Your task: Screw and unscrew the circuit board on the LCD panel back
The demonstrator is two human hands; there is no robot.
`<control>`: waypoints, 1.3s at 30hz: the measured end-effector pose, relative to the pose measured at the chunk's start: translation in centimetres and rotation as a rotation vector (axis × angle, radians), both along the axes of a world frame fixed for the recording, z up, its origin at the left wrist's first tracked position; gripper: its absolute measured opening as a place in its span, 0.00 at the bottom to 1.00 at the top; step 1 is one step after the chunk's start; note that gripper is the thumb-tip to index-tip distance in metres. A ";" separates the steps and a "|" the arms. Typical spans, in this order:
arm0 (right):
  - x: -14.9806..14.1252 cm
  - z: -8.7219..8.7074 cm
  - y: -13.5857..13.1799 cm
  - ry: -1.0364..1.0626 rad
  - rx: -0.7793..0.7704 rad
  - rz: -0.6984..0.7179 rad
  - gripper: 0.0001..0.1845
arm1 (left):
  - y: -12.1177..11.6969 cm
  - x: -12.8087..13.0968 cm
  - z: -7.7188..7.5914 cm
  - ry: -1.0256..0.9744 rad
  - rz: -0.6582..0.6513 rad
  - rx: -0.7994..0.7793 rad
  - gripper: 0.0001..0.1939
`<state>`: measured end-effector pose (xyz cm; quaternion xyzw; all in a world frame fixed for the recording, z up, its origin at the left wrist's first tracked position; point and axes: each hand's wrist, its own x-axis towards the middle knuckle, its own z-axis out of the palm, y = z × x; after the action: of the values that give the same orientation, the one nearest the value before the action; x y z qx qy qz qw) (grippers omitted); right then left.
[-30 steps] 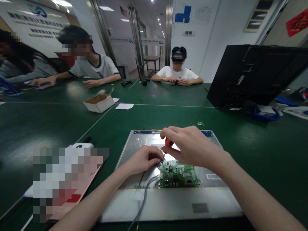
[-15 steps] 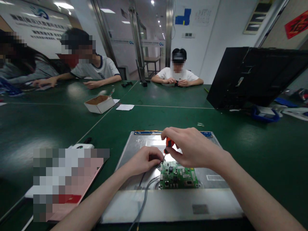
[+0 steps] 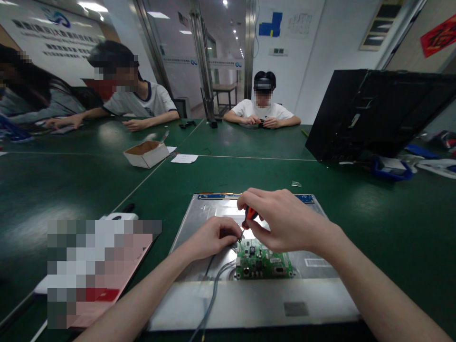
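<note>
A flat metal display panel (image 3: 199,308) lies on the green table before me, with a green circuit board (image 3: 263,260) mounted on it. My right hand (image 3: 276,216) is closed on an orange and black screwdriver (image 3: 250,214). Its thin shaft slants down to the board's upper left corner. Close to that tip, my left hand (image 3: 217,235) has its fingers bent together at the same corner; what they pinch, if anything, is hidden. Grey cables (image 3: 213,297) run from the board's left side toward the panel's near edge.
A large black monitor (image 3: 374,114) stands at the right, beside a blue tray (image 3: 390,168). An open cardboard box (image 3: 147,154) and white paper (image 3: 184,158) lie further off. Pink and white papers (image 3: 121,266) are at my left. Several people sit across the table.
The screwdriver's handle has turned slightly in my right hand, its tip staying at the board's corner. My left hand stays in place.
</note>
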<state>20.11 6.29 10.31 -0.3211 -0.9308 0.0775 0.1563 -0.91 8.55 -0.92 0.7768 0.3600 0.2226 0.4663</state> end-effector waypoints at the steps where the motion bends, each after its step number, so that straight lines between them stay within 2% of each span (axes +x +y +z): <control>1: 0.0 0.0 0.0 -0.001 -0.004 0.000 0.11 | 0.0 0.0 0.0 -0.005 -0.004 0.000 0.08; 9: -0.3 -0.3 0.2 -0.040 0.053 -0.082 0.08 | 0.0 0.0 -0.4 0.016 0.033 0.001 0.09; 19: 0.0 0.0 0.0 -0.025 0.025 -0.028 0.11 | 0.0 0.0 -0.1 -0.012 0.008 -0.014 0.08; 27: -0.2 -0.1 0.3 -0.080 0.099 -0.102 0.08 | 0.2 -0.2 -0.8 0.039 0.036 -0.020 0.07; 34: 0.2 0.2 -0.1 -0.010 0.013 0.005 0.11 | 0.2 -0.1 -0.6 -0.008 -0.002 0.014 0.07; 39: 0.0 0.2 -0.1 -0.026 0.015 -0.006 0.08 | 0.1 -0.1 -0.4 0.008 0.013 0.015 0.07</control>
<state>20.09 6.22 10.49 -0.3238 -0.9324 0.0658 0.1466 -1.04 8.69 -1.36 0.7787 0.3652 0.2251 0.4578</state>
